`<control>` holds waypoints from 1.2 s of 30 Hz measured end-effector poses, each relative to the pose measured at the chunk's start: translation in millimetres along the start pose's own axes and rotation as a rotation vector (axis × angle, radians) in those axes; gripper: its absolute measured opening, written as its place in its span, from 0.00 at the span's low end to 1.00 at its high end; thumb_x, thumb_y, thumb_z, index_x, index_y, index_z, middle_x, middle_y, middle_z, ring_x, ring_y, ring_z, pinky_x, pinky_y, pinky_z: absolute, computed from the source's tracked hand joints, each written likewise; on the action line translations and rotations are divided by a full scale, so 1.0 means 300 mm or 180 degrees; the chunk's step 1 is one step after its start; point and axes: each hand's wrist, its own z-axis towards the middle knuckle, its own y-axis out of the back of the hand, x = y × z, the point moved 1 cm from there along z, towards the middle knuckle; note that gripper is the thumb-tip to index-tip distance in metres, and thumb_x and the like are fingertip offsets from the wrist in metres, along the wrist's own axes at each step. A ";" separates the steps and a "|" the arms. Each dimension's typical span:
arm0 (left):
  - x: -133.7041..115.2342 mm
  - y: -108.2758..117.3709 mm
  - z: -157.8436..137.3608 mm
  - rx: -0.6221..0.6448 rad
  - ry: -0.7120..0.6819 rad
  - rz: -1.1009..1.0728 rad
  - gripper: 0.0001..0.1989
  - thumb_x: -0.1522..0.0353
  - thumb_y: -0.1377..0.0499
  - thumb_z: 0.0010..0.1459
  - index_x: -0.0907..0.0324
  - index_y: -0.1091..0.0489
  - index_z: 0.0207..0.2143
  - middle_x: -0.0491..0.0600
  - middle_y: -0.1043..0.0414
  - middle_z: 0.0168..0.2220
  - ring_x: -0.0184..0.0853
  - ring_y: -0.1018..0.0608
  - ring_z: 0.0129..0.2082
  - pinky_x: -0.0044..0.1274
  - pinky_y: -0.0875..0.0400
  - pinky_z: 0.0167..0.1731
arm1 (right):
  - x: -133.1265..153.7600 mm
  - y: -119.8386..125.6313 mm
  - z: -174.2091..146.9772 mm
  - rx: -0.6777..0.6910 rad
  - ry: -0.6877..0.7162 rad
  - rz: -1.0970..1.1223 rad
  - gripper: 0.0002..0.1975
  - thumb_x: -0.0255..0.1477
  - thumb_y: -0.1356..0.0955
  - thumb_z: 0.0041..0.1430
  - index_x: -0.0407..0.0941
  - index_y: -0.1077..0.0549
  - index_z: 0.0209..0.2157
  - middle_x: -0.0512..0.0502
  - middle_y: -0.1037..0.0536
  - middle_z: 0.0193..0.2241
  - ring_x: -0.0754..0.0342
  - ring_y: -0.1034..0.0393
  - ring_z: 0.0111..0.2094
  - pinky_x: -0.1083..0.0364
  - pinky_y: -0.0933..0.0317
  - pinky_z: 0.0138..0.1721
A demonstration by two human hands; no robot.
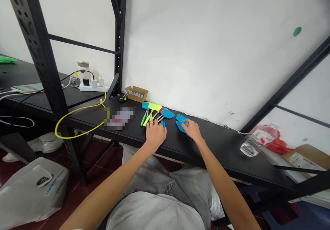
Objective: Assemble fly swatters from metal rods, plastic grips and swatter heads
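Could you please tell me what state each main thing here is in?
spatulas: lying in a row, heads overlapping
blue heads at the right hand: lying together, partly covered
cardboard box: open, flaps up
utility knife: lying down, blade position unclear
power strip: plugs inserted
yellow cable: looped past the table edge
clear bottle: on its side, cap unclear

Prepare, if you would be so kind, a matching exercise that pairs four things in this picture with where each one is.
1. Left hand
2. Right hand
3. Small open cardboard box
4. Clear plastic bottle

A. Near the red plastic bag
B. At the rightmost blue spatula heads
C. Beside the black-and-yellow cutter
D. Over some spatula handles

Right pairs: 1-D; 2-B; 3-C; 4-A
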 end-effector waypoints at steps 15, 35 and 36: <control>-0.001 0.007 0.006 0.0141 -0.0324 -0.0095 0.18 0.58 0.45 0.62 0.63 0.24 0.37 0.61 0.29 0.45 0.51 0.31 0.50 0.39 0.40 0.48 | -0.250 0.146 0.001 0.0606 -0.1156 -0.0899 0.17 0.42 0.32 0.56 0.44 0.20 0.37 0.35 0.19 0.35 0.40 0.24 0.42 0.47 0.34 0.43; 0.001 0.011 0.004 0.0223 -0.0704 -0.0239 0.14 0.65 0.55 0.70 0.60 0.32 0.46 0.55 0.26 0.39 0.45 0.26 0.44 0.33 0.38 0.44 | -0.218 0.029 0.013 -0.0203 -0.1270 0.4239 0.07 0.32 0.30 0.51 0.44 0.31 0.31 0.44 0.18 0.32 0.61 0.33 0.18 0.62 0.43 0.16; 0.000 0.013 0.004 0.0230 -0.0742 -0.0230 0.14 0.65 0.55 0.70 0.59 0.32 0.46 0.55 0.25 0.38 0.44 0.26 0.43 0.32 0.39 0.43 | -0.208 0.020 0.012 -0.0191 -0.1178 0.4257 0.09 0.32 0.30 0.50 0.44 0.31 0.31 0.44 0.18 0.33 0.61 0.33 0.17 0.61 0.44 0.15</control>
